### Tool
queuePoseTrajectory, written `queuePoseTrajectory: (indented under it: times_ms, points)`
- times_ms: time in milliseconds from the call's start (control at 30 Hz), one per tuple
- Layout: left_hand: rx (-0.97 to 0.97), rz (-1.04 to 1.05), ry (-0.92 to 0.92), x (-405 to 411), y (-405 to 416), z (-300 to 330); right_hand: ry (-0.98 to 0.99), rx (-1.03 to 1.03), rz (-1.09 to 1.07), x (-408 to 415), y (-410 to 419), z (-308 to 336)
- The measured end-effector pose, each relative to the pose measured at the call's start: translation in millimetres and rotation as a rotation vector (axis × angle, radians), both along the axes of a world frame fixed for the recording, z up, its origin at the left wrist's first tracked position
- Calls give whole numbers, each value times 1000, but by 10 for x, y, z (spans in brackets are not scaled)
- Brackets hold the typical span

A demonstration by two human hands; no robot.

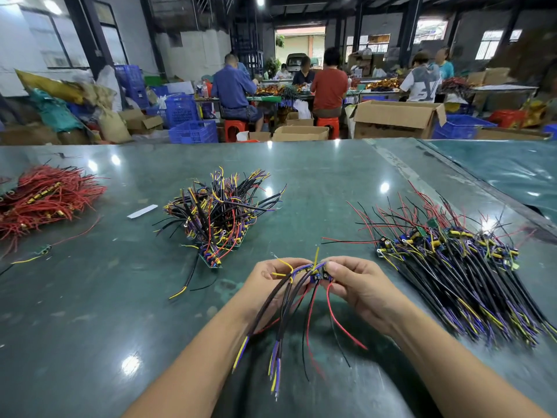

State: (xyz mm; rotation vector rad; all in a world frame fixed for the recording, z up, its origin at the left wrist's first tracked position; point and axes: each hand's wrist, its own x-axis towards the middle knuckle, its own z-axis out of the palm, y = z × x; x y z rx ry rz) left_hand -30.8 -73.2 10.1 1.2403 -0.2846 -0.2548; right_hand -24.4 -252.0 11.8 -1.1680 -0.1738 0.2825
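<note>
Green table [90, 297]: left hand [271, 285], right hand [358, 285] both pinching wired board [319, 276] between them.

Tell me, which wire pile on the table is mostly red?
The left pile; the middle pile and right pile are mostly black, with yellow and purple.

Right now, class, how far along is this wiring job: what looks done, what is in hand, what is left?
Probably done: the neat stack of wired boards on the right, though it could be the supply. In hand: the left hand and right hand pinch a small bundle of wired boards between them. Probably left: the tangled heap in the middle and the red wire pile at far left.
</note>
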Motion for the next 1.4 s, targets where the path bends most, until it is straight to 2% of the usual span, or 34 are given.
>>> queuePoseTrajectory:
  times_ms: [167, 200, 300, 333, 467, 533, 567, 633, 733, 800, 867, 933, 1000, 1033, 1067, 1167, 1233, 1400]
  points:
    - [3, 293, -16, 135, 185, -23, 84, 73, -188, 24, -6, 23]
    - [86, 402, -33, 183, 271, -34, 89, 84, -213, 27, -16, 31]
    - [584, 808, -99, 315, 545, -104, 104, 89, -252, 16, -30, 46]
    - [658, 887, -98, 341, 616, -123, 103, 70, -263, 8, -25, 42]
    - [407, 939, 14, 424, 757, -149, 139, 64, -291, 0, 0, 23]
    - [382, 942, 40, 425, 750, -120, 182, 109, -300, 9, 4, 32]
    - [429, 946, 38, 407, 739, -91, 202, 133, -307, 13, 7, 39]
    - [640, 951, 36, 364, 735, -57, 231, 166, -322, 20, 5, 47]
    - [1199, 964, 4, 214, 723, 23, 275, 209, -336, 17, -9, 61]
    - [1306, 1065, -108, 142, 662, 91, 322, 239, -336, 9, -11, 79]
    - [1205, 1163, -213, 85, 562, 204, 366, 259, -333, -2, 1, 94]
    - [1113, 1236, -456, 44, 455, 278, 390, 262, -341, -7, 20, 100]
    - [1017, 1191, -728, 9, 366, 286, 396, 262, -346, -17, 47, 109]
    - [934, 1095, -790, 5, 327, 262, 401, 272, -345, -23, 65, 115]
    - [835, 952, -752, -5, 282, 235, 403, 290, -339, -34, 79, 118]
    - [624, 478, -397, -42, 93, 134, 359, 306, -266, -69, 138, 102]
    - [549, 282, -299, -60, -55, 48, 293, 249, -224, -92, 183, 54]
    - [337, 240, -251, -62, -185, -45, 65, 63, -224, -120, 248, -27]
